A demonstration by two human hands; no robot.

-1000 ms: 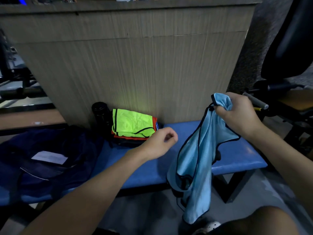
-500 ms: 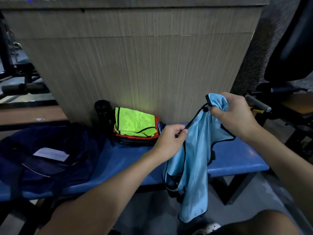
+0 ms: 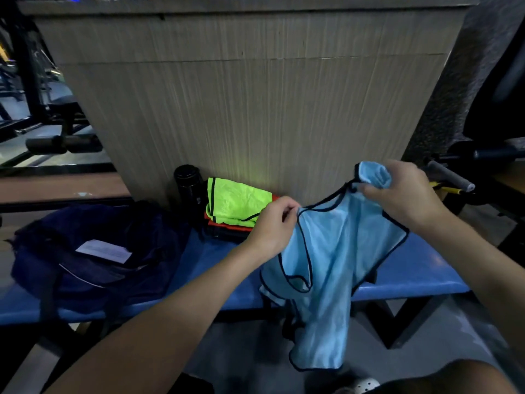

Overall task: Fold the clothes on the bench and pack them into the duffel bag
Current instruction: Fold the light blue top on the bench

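Left hand (image 3: 272, 226) drew blue vest (image 3: 332, 257) wider from right hand (image 3: 406, 194); both grips pinch trim; level the shoulders

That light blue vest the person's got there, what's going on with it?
A person holds the light blue vest up by its top, left hand pinching one side, right hand gripping the other; it hangs unfolded before the blue bench. A folded stack topped by a neon yellow vest sits on the bench, with the dark duffel bag lying to its left.
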